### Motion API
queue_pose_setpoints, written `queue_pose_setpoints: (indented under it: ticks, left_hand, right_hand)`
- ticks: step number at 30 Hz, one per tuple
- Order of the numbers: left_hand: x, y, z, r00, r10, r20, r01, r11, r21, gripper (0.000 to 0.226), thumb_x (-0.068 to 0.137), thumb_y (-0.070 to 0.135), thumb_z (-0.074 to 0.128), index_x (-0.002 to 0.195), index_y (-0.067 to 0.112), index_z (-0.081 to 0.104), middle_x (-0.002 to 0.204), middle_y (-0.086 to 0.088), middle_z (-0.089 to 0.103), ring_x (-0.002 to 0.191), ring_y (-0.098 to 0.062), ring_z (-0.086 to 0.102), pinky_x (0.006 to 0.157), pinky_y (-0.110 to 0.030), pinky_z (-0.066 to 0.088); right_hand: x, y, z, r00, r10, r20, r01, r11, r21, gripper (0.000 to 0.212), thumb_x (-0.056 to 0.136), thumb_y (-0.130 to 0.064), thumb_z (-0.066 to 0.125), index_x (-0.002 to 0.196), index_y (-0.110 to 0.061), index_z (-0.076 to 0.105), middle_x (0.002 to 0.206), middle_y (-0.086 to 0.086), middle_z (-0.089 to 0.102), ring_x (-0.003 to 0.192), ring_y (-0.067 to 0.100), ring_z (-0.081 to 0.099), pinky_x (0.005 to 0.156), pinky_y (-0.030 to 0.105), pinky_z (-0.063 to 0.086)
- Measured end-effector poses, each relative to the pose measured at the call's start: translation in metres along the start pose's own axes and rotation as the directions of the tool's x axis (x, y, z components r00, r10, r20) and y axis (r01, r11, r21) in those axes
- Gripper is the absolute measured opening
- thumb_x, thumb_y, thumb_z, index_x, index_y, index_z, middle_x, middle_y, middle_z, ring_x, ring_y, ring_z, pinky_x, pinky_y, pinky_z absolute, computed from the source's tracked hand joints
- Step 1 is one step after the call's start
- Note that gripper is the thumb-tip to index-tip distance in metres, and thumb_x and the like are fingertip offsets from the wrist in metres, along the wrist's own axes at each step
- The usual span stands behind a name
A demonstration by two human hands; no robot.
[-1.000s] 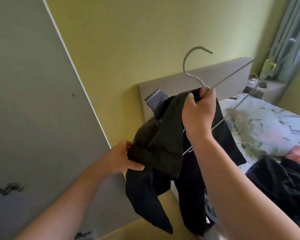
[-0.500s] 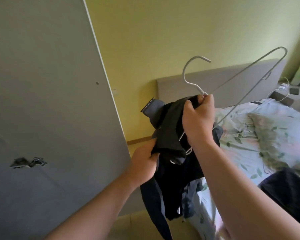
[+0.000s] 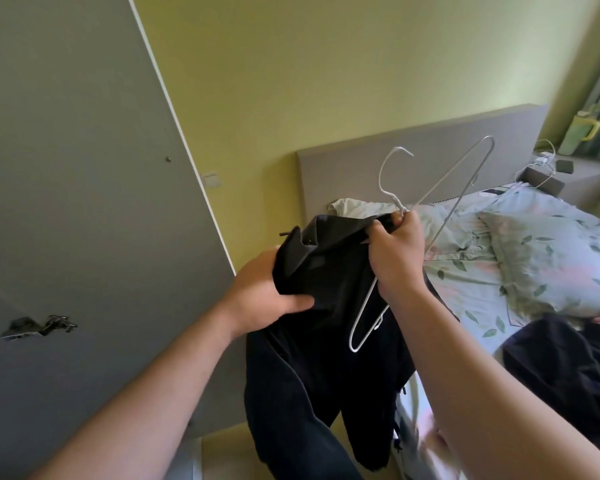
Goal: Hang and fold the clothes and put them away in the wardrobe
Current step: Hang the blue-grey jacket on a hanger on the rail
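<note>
Garment (image 3: 326, 341), dark and bunched, is held up between both hands beside the bed (image 3: 482, 289), not yet on the hanger (image 3: 398, 203). Left hand (image 3: 267, 289) grips a fold, thumb curled over it; right hand (image 3: 395, 258) clamps cloth and hanger neck together. My judgement: hanging is under way, stowing not begun. Farther off, another dark pile (image 3: 568, 375) lies on the bed. Door (image 3: 84, 168) at left; the wardrobe's inside is unseen, and the garment's kind is unclear

wardrobe door (image 3: 84, 202) left, bed (image 3: 499, 282) right
</note>
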State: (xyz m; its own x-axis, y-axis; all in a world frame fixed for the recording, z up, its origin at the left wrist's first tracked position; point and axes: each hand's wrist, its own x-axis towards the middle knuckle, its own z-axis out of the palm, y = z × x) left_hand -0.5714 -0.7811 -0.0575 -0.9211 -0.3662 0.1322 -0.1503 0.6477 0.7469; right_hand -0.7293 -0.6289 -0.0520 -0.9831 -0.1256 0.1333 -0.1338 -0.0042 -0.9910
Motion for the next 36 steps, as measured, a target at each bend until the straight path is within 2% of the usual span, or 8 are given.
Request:
queue_pose_setpoints:
  ticks: [4,7,9,13,19,22,27,36]
  left_hand:
    - [0.005,0.017,0.000,0.971,-0.209,-0.113,0.185,0.964,-0.188,0.008,0.086,0.030,0.080,0.093,0.030,0.077,0.092,0.006,0.077,0.092,-0.019,0.072,0.090,-0.046,0.058]
    - [0.004,0.026,-0.006,0.933,-0.361,0.004,0.360,0.930,-0.068,0.028,0.089,0.044,0.073,0.085,0.017,0.075,0.079,0.001,0.074,0.083,-0.023,0.071,0.075,-0.036,0.058]
    - [0.000,0.028,-0.004,0.910,-0.411,0.059,0.414,0.910,-0.037,0.037,0.091,0.049,0.069,0.082,0.013,0.074,0.074,0.001,0.071,0.081,-0.024,0.070,0.069,-0.031,0.053]
    - [-0.005,0.022,0.002,0.881,-0.424,0.208,0.471,0.753,-0.459,0.025,0.097,0.029,0.066,0.104,0.009,0.078,0.101,-0.009,0.078,0.097,-0.028,0.075,0.092,-0.041,0.055]
    - [0.004,-0.005,0.015,0.790,-0.610,0.067,0.495,0.569,-0.656,0.020,0.099,0.023,0.063,0.110,0.008,0.072,0.097,-0.012,0.078,0.088,-0.030,0.076,0.076,-0.037,0.058]
    - [0.007,-0.020,0.022,0.742,-0.670,-0.006,0.501,0.562,-0.658,0.022,0.099,0.023,0.061,0.114,0.008,0.068,0.099,-0.016,0.076,0.092,-0.033,0.073,0.081,-0.041,0.058]
    - [0.015,-0.040,0.011,0.672,-0.731,-0.119,0.491,0.560,-0.667,0.028,0.098,0.025,0.061,0.120,0.009,0.065,0.110,-0.017,0.072,0.101,-0.038,0.069,0.097,-0.057,0.052]
    - [0.007,-0.077,-0.025,0.590,-0.777,-0.220,0.572,0.595,-0.565,0.023,0.091,0.020,0.067,0.106,0.003,0.069,0.103,-0.020,0.072,0.094,-0.037,0.070,0.093,-0.054,0.055]
  right_hand:
    - [-0.003,0.009,-0.007,0.999,0.005,0.036,-0.005,1.000,0.006,0.026,0.086,-0.010,0.061,0.081,-0.022,0.038,0.074,-0.005,0.049,0.051,-0.006,0.057,0.054,0.021,0.048]
    - [-0.007,0.019,-0.010,0.998,0.004,0.055,-0.004,1.000,0.006,0.028,0.087,-0.006,0.062,0.081,-0.019,0.038,0.074,-0.003,0.048,0.050,-0.008,0.060,0.049,0.013,0.045]
    - [-0.008,0.024,-0.013,0.994,0.031,0.102,-0.032,0.999,0.014,0.024,0.087,-0.005,0.062,0.084,-0.016,0.041,0.078,0.002,0.051,0.057,-0.003,0.066,0.059,0.025,0.056]
    - [-0.010,0.032,-0.018,0.945,0.135,0.299,-0.145,0.989,0.012,0.019,0.089,-0.003,0.062,0.088,-0.015,0.047,0.077,0.010,0.060,0.070,0.024,0.076,0.090,0.054,0.056]
    - [-0.028,0.035,-0.025,0.845,0.259,0.467,-0.146,0.953,-0.266,0.064,0.086,-0.074,0.055,0.061,-0.016,0.053,0.058,0.008,0.068,0.061,0.025,0.072,0.076,0.041,0.060]
    - [-0.035,0.048,-0.034,0.772,0.317,0.552,-0.193,0.943,-0.272,0.071,0.079,-0.087,0.041,0.047,-0.023,0.036,0.049,0.001,0.043,0.048,0.021,0.044,0.063,0.034,0.052]
    - [-0.036,0.080,-0.056,0.649,0.389,0.654,-0.434,0.895,-0.101,0.055,0.102,-0.041,0.048,0.057,-0.024,0.022,0.054,-0.002,0.019,0.049,0.017,0.013,0.049,0.025,0.015]
    - [-0.038,0.087,-0.062,0.537,0.440,0.720,-0.490,0.857,-0.158,0.047,0.092,-0.028,0.050,0.053,-0.026,0.023,0.051,-0.002,0.019,0.046,0.015,0.013,0.043,0.019,0.016]
